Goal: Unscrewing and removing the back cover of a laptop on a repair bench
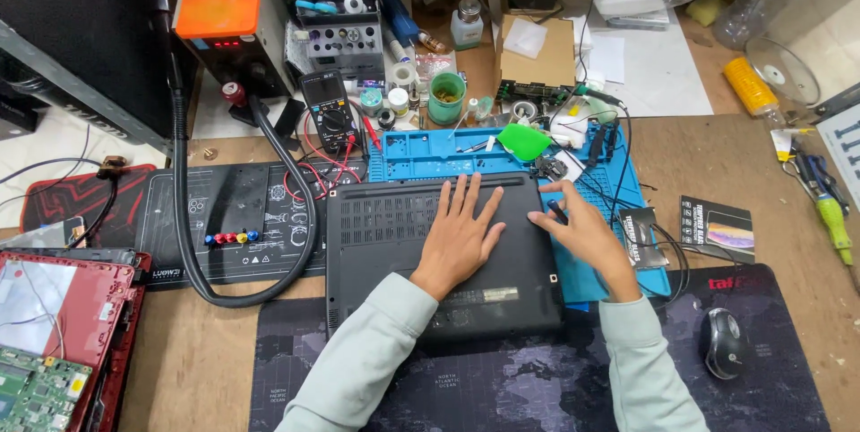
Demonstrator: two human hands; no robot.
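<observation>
Pretty crowded brown wooden counter (708,150) here, layered with mats: a dark map-print desk mat (502,378) up front and a blue silicone repair mat (421,154) with moulded little compartments behind it. Sitting across both is a black laptop (385,235), flipped bottom-up, matte plastic shell with rows of vent slots and a sticker strip near the front edge. The left hand (459,235) lies flat on the base, fingers spread wide, holding nothing. The right hand (587,233) sits at the laptop's right edge, its grip pinched around a small dark tool (557,211) whose tip touches the case. Close by on the right are two glossy black packets (717,228) and a black mouse (722,342). A thick black hose (184,217) loops along the left side, with a multimeter (328,109) and a green cup (446,96) just behind, and an opened red laptop (63,342) at the far left.
</observation>
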